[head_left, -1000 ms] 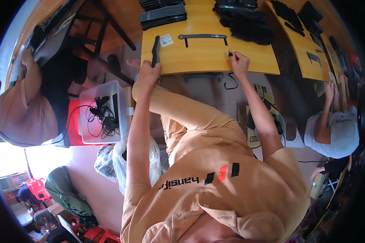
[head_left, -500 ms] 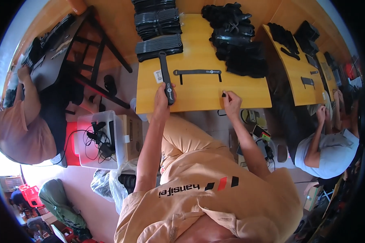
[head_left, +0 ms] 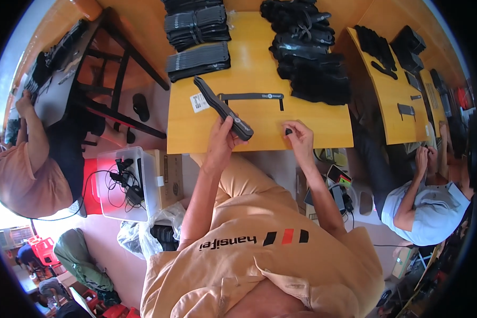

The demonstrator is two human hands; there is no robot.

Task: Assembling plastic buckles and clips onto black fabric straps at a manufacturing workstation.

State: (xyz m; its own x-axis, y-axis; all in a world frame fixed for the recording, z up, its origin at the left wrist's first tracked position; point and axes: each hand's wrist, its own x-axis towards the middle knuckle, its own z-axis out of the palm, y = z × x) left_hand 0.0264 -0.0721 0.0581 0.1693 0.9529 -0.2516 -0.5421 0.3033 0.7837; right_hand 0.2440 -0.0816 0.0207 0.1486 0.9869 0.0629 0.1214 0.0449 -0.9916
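Black long bar [head_left: 222, 108] in left hand [head_left: 220, 139]'s grip.

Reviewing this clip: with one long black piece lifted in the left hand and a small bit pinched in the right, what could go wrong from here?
1. The left hand grips the long black bar near one end only; it juts out over the yellow table and could swing into the flat black strip or white label.
2. The right hand pinches a small black part near the table's front edge; if dropped, it might roll off.
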